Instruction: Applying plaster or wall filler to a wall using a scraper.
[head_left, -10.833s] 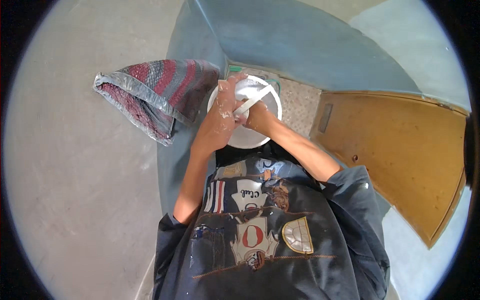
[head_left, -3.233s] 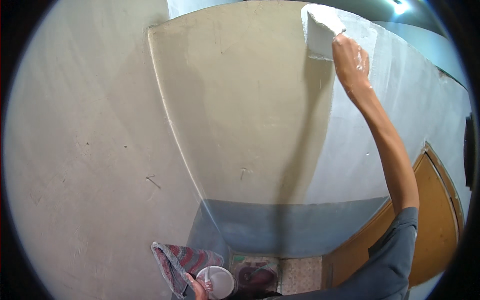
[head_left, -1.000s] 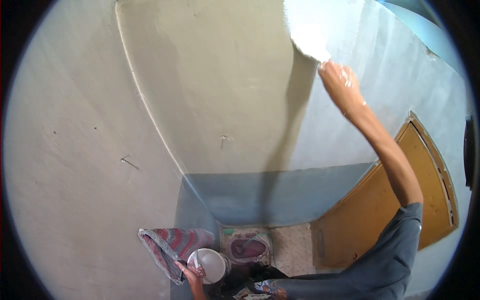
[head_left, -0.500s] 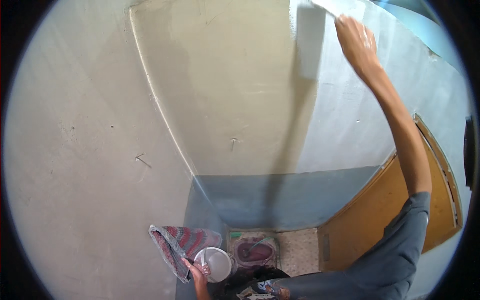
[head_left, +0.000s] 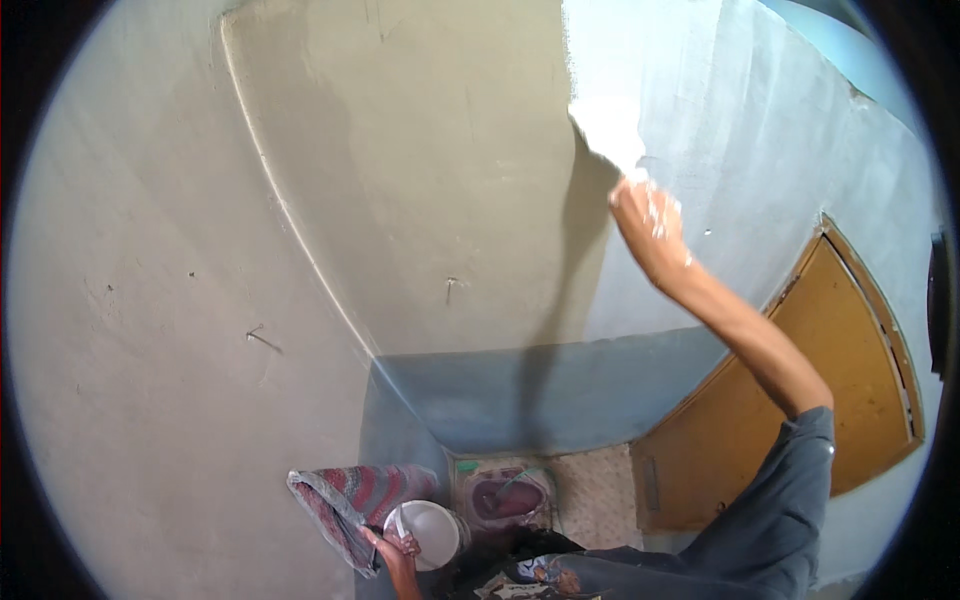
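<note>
Streaked with white, my right hand [head_left: 652, 218] is raised at the wall and closed round the handle of a wide paintbrush [head_left: 612, 135]. The brush's white head lies against the wall, at the border between the bare beige part [head_left: 450, 170] and the white painted part [head_left: 690, 150]. Low at the left, my left hand [head_left: 400, 560] is closed on the side of a white bucket [head_left: 432, 535]. A pale strip, perhaps the bucket's handle, shows at that hand. The bucket holds something whitish.
A red and grey striped cloth [head_left: 385, 490] is beside the bucket at the left wall. Below are a purplish squat toilet [head_left: 508, 498] and a speckled floor [head_left: 600, 490]. An orange-brown door [head_left: 790, 400] stands at the right. Nails or hooks [head_left: 452, 283] stick out of the walls.
My right hand has come down and to the left along the wall with the paintbrush. White now covers the grey patch near the top. My left hand still holds the bucket.
</note>
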